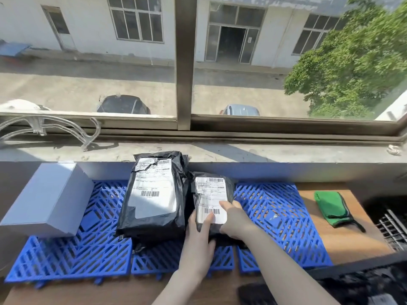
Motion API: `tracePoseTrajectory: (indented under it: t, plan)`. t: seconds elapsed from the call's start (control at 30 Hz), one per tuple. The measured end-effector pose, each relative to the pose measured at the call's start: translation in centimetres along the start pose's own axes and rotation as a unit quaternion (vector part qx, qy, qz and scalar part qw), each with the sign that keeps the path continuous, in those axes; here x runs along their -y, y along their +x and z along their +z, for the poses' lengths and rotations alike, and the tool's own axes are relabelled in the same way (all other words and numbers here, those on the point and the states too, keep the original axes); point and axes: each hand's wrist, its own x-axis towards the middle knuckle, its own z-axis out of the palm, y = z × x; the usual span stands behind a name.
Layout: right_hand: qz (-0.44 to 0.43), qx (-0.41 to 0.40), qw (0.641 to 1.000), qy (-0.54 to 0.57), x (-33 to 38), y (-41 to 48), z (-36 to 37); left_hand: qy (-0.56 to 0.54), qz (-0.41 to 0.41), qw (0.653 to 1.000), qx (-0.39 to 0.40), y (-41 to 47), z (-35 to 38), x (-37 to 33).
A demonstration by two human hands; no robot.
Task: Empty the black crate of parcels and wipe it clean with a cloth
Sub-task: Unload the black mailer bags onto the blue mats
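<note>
small parcel | on blue mat | held between left hand, right hand

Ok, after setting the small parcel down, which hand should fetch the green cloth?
Probably the right hand: the green cloth lies on its side, beyond the blue mat; the left hand, also on the small parcel, would cross over.

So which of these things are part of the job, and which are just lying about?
Job: small parcel in left hand and right hand, big parcel, grey box, cloth, crate.
Lying about: clear hanger, white scrap on the sill.
</note>
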Motion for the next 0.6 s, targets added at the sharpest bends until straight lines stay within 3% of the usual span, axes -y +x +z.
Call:
tracePoseTrajectory:
  t: [0.27, 0.37, 0.5, 0.6]
  plan:
    - [-0.033, 0.023, 0.999, -0.011, -1.1, 2.2, 0.9, 0.007, -0.049, 0.998, 0.026, 1.5, 0.6, 0.8]
    - [-0.026, 0.030, 0.999, 0.000, -1.2, 2.6, 0.7, 0.025, -0.034, 0.999, 0.006, 1.6, 0.7, 0.3]
    - [-0.010, -0.010, 0.999, 0.029, -1.4, 2.8, 0.2, 0.097, 0.064, 0.992, -0.055, 0.8, 1.8, 0.8]
    - [0.003, -0.076, 0.996, 0.036, -1.5, 2.5, -0.5, 0.146, 0.128, 0.979, -0.057, 0.2, 2.4, 0.9]
